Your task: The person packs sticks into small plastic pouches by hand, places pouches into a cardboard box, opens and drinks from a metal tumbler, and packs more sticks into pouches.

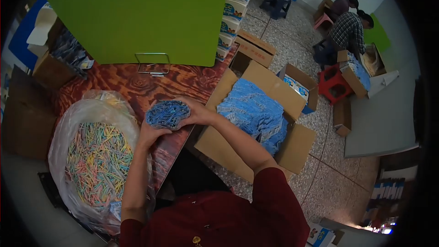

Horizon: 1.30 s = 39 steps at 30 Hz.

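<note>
A thick bundle of blue patterned packets (168,115), seen from above, is held just over the near edge of the wooden table. My left hand (148,130) is wrapped round its left side, thumb along the near edge. Across from it, my right hand (197,111) grips the right side. What the packets contain cannot be made out. Left of my hands stands a clear plastic bag (57,142), open at the top, full of small pastel-coloured sticks (101,160). To the right, an open carton (219,153) holds a heap of similar blue packets (254,110).
On the red-brown table (192,82) a green board (141,13) stands behind a wire holder (153,64). Printed boxes (232,9) are stacked beside it. A carton of packets (68,52) sits at left. Two people (346,29) sit beyond a red stool (334,84).
</note>
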Available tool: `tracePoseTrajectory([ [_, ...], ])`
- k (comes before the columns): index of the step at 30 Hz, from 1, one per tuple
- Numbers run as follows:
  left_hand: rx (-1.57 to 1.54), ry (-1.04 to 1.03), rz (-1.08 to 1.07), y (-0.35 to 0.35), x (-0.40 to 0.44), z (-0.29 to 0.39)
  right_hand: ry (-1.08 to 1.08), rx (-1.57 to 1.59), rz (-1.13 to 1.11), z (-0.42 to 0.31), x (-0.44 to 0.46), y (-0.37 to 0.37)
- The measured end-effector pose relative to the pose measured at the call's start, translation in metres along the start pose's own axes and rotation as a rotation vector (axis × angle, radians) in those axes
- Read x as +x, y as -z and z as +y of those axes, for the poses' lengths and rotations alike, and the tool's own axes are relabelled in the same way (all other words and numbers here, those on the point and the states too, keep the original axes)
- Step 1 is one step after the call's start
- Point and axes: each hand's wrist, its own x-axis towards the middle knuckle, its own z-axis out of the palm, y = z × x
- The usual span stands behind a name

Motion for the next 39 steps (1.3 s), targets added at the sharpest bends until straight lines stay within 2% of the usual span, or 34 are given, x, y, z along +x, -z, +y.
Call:
tracePoseTrajectory([
  [2, -0.009, 0.075, -0.043, 0.014, 0.005, -0.014, 0.044, -0.085, 0.125, 0.011, -0.003, -0.006],
  [3, -0.015, 0.151, -0.080, 0.015, 0.003, -0.019, 0.003, -0.008, 0.113, 0.008, -0.004, -0.008],
  [4, -0.015, 0.085, -0.034, 0.010, 0.004, -0.014, -0.040, -0.016, 0.127, 0.008, -0.005, -0.011],
  [6, -0.031, 0.201, -0.056, 0.010, 0.009, -0.001, -0.071, -0.050, 0.172, 0.012, -0.004, -0.017],
  [7, -0.085, 0.171, 0.005, -0.003, 0.009, 0.015, -0.084, -0.054, 0.192, 0.011, -0.004, -0.017],
  [9, -0.082, 0.195, -0.004, -0.004, 0.009, 0.008, -0.083, -0.145, 0.207, 0.009, -0.006, -0.019],
  [11, -0.053, 0.204, -0.009, -0.001, 0.008, -0.002, -0.083, -0.143, 0.239, 0.005, -0.017, -0.017],
  [12, -0.050, 0.203, -0.017, -0.012, 0.010, 0.003, -0.047, -0.015, 0.289, 0.003, -0.029, -0.014],
  [13, -0.008, 0.225, -0.071, -0.028, 0.013, 0.013, -0.010, 0.114, 0.337, -0.003, -0.043, -0.012],
  [14, 0.033, 0.246, -0.123, -0.047, 0.015, 0.020, -0.071, 0.203, 0.369, -0.010, -0.066, -0.005],
  [16, 0.033, 0.269, -0.207, -0.100, 0.019, 0.009, -0.322, 0.008, 0.422, -0.036, -0.124, 0.025],
  [18, -0.005, 0.267, -0.269, -0.174, 0.011, 0.001, -0.416, 0.136, 0.530, -0.056, -0.192, 0.054],
  [19, -0.071, 0.244, -0.315, -0.214, 0.004, -0.004, -0.467, 0.077, 0.540, -0.064, -0.227, 0.069],
  [21, -0.220, 0.155, -0.294, -0.292, -0.016, -0.026, -0.534, 0.048, 0.576, -0.073, -0.293, 0.095],
  [23, -0.241, 0.142, -0.218, -0.360, -0.034, -0.059, -0.555, 0.073, 0.600, -0.062, -0.349, 0.120],
  [25, -0.171, 0.153, -0.155, -0.412, -0.044, -0.081, -0.754, -0.426, 0.463, -0.045, -0.393, 0.148],
  [27, -0.057, 0.234, -0.093, -0.438, -0.044, -0.067, -0.771, -0.426, 0.464, -0.023, -0.418, 0.172],
  [29, -0.035, 0.221, -0.019, -0.460, -0.040, -0.083, -0.695, -0.150, 0.403, -0.014, -0.417, 0.195],
  [31, -0.040, 0.209, 0.060, -0.474, -0.036, -0.088, -0.680, -0.112, 0.361, 0.003, -0.414, 0.212],
  [35, 0.079, 0.218, 0.014, -0.493, -0.031, -0.114, -0.630, -0.324, 0.272, 0.046, -0.418, 0.236],
  [37, 0.107, 0.249, 0.047, -0.502, -0.031, -0.123, -0.530, -0.718, 0.313, 0.041, -0.410, 0.234],
  [39, 0.117, 0.222, 0.128, -0.509, -0.032, -0.130, -0.577, -0.688, 0.337, 0.023, -0.400, 0.227],
])
